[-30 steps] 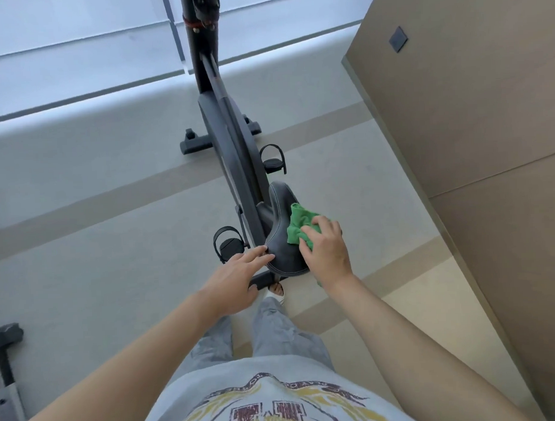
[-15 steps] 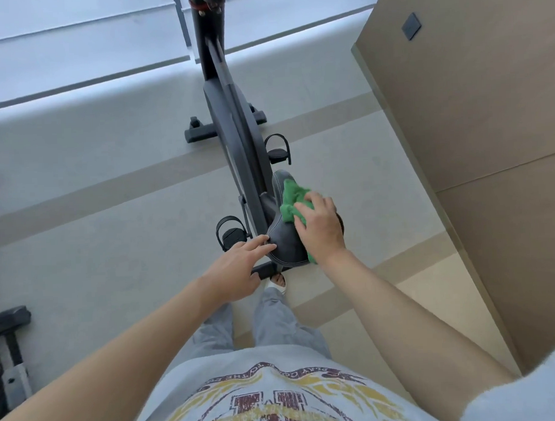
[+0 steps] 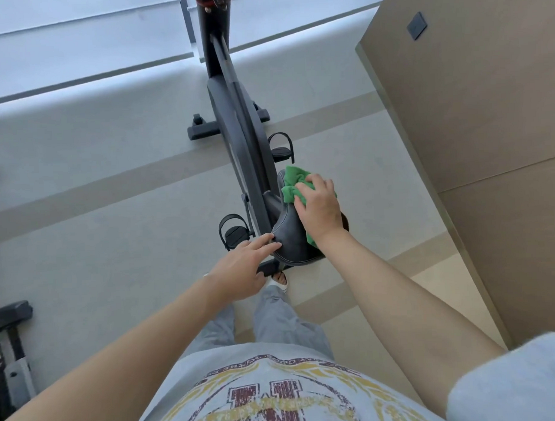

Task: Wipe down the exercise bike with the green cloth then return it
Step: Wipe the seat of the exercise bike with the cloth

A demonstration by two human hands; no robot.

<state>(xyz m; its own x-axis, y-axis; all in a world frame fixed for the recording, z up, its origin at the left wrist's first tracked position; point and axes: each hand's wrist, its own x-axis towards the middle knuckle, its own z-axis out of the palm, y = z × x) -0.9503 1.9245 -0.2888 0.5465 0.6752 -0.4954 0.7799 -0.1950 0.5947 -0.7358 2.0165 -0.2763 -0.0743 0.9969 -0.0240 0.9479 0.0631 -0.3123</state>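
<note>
1. The black upright exercise bike (image 3: 235, 123) runs lengthwise away from the person; its dark padded saddle (image 3: 289, 238) points its nose forward.
2. One crumpled green cloth (image 3: 292, 186) lies on the saddle under the right hand (image 3: 320, 205), whose curled fingers (image 3: 316, 182) press it.
3. The left hand (image 3: 240, 268) has straight fingers touching the saddle's rear edge.
4. Two black strapped pedals (image 3: 234, 232) show.

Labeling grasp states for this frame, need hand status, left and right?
Left hand: open, straight fingers touching the saddle edge, holding nothing.
Right hand: pressing the cloth onto the saddle, fingers curled over it.
</note>
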